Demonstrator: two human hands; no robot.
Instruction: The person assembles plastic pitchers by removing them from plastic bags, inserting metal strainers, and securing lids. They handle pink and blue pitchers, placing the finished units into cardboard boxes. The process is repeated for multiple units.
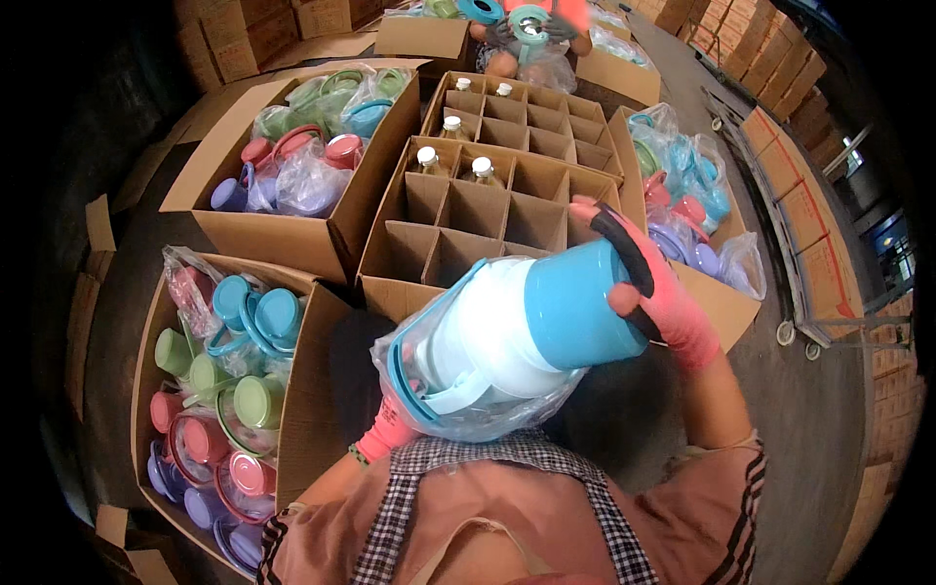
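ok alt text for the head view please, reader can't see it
A gloved left hand supports a tilted white flask in a clear bag, the right hand at its blue cap. Beyond stand divided cartons with white-capped bottles, with open boxes of bagged colourful plasticware on both sides. Another person's hands show at the top.

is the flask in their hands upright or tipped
Tipped: the flask slants between the left hand and right hand, its side toward the camera and blue end pointing right.

Pink gloves (the right one partly black), dusty-brown shirt, black-striped sleeves, black-and-white checked straps
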